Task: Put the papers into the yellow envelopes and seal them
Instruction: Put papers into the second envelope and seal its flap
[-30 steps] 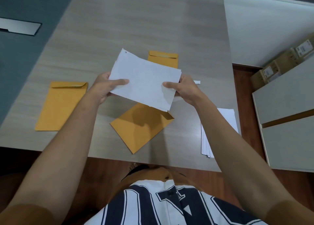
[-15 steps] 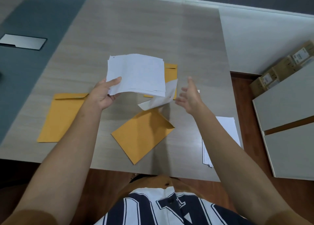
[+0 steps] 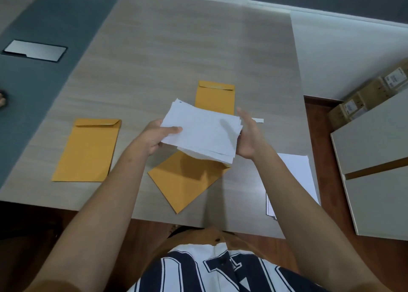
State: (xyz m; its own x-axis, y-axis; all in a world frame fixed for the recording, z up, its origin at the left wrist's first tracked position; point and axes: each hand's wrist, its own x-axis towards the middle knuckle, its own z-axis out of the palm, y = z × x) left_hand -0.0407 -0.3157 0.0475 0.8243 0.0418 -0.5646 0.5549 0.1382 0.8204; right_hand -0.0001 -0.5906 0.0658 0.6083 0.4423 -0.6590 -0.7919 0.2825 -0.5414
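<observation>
The left hand grips the folded papers, with the thumb on top. The right hand is flat, and its straight fingers press against the right edge of the bundle. The papers are held above the tilted envelope on the table. A second envelope lies to the left, a third envelope lies behind the papers.

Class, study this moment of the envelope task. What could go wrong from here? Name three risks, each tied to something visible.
The folded papers sit fanned and uneven. Only the left-hand grip pinches them, while the right-hand grip presses flat, so sheets may slip out.
The tilted envelope lies unheld and may slide during insertion.
The spare sheets reach the edge of the table, close by the right forearm; a brush might knock them off.
</observation>
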